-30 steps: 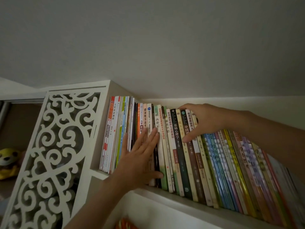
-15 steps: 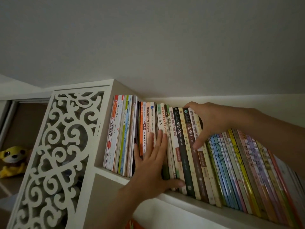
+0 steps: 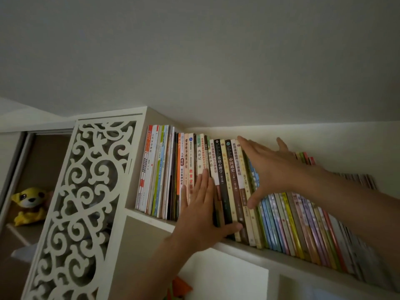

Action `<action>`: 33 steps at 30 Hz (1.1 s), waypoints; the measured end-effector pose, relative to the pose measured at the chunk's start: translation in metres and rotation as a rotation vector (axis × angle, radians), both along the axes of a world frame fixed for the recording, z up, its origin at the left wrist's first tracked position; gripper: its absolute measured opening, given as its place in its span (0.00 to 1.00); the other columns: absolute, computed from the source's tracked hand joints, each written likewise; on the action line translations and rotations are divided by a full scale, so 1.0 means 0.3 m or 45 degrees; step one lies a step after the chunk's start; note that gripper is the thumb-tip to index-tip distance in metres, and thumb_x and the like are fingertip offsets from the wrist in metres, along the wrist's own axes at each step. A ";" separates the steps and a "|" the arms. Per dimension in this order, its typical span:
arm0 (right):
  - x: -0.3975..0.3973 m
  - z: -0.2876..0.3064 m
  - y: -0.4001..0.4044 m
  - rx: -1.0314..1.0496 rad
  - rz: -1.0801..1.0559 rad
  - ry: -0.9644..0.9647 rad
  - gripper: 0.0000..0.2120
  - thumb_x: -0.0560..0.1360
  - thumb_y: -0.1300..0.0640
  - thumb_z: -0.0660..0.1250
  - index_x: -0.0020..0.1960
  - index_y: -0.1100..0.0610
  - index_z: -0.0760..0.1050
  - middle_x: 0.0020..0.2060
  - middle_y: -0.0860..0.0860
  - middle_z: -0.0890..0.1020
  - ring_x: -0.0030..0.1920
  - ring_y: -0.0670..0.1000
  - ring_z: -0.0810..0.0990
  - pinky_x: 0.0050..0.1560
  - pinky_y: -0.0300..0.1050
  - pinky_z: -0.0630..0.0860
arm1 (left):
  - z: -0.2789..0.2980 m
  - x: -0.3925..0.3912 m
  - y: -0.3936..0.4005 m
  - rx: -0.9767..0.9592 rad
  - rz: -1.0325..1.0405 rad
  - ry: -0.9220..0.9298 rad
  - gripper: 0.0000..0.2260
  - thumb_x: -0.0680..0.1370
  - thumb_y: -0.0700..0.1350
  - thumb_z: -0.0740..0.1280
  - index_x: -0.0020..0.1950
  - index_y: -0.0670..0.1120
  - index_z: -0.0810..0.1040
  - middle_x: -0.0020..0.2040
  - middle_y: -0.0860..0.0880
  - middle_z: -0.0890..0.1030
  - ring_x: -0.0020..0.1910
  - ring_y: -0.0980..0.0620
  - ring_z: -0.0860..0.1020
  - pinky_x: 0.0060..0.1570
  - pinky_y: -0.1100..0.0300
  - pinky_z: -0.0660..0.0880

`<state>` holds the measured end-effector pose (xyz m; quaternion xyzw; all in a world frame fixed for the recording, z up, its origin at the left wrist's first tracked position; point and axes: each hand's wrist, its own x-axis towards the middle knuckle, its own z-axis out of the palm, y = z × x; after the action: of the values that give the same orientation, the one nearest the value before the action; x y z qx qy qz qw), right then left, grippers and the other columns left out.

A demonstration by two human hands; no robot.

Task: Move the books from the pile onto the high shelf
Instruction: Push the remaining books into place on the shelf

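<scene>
Head view shows the books (image 3: pixel 229 182) standing packed along the high shelf (image 3: pixel 281 258) at frame centre. Left hand (image 3: pixel 201 215) presses flat, fingers straight, against the spines; right hand (image 3: pixel 272 169) spreads wide, holding nothing. No pile visible, so shelving seems nearly finished.

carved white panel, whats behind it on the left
Behind the carved white panel, a yellow plush toy sits on a brown shelf. The fretwork covers whatever lies further right in that recess.

Head view, close, tilted up at shelf (image 3: pixel 270 254).
</scene>
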<state>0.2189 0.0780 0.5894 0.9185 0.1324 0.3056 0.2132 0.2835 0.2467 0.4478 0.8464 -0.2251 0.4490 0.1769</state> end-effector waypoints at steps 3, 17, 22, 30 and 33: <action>0.020 -0.002 0.010 -0.013 0.000 -0.047 0.76 0.49 0.27 0.74 0.75 0.53 0.26 0.78 0.49 0.41 0.78 0.50 0.44 0.69 0.73 0.36 | -0.016 0.004 -0.002 -0.045 0.009 -0.024 0.50 0.66 0.77 0.54 0.66 0.60 0.19 0.74 0.57 0.26 0.71 0.60 0.26 0.71 0.43 0.30; 0.036 -0.020 0.039 -0.029 -0.080 -0.099 0.74 0.51 0.31 0.76 0.74 0.51 0.24 0.76 0.49 0.34 0.77 0.52 0.39 0.67 0.77 0.37 | -0.002 0.010 -0.012 0.073 0.193 0.106 0.56 0.63 0.79 0.52 0.72 0.49 0.24 0.71 0.51 0.21 0.71 0.49 0.23 0.67 0.38 0.27; 0.018 -0.028 -0.004 -0.022 -0.021 -0.137 0.72 0.52 0.25 0.71 0.74 0.48 0.25 0.76 0.49 0.34 0.77 0.52 0.37 0.71 0.71 0.39 | 0.005 -0.047 -0.016 0.190 0.187 0.120 0.53 0.64 0.77 0.49 0.74 0.49 0.27 0.72 0.48 0.23 0.71 0.47 0.24 0.70 0.36 0.31; -0.118 -0.084 -0.236 0.023 -0.176 -0.319 0.66 0.55 0.19 0.60 0.77 0.52 0.33 0.77 0.50 0.36 0.77 0.54 0.38 0.73 0.67 0.41 | 0.031 -0.094 -0.226 0.130 -0.197 -0.066 0.47 0.73 0.67 0.61 0.75 0.53 0.30 0.72 0.53 0.23 0.71 0.51 0.24 0.68 0.47 0.28; -0.125 -0.092 -0.243 0.121 -0.095 -0.231 0.65 0.58 0.24 0.67 0.78 0.54 0.37 0.78 0.51 0.45 0.76 0.54 0.53 0.73 0.55 0.58 | 0.023 -0.063 -0.229 0.151 -0.130 -0.054 0.48 0.73 0.69 0.59 0.75 0.50 0.30 0.72 0.52 0.23 0.71 0.51 0.23 0.69 0.49 0.28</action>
<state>0.1815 0.0051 0.5618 0.9004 0.0636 0.3854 0.1917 0.2646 0.1780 0.4547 0.8331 -0.2979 0.4432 0.1445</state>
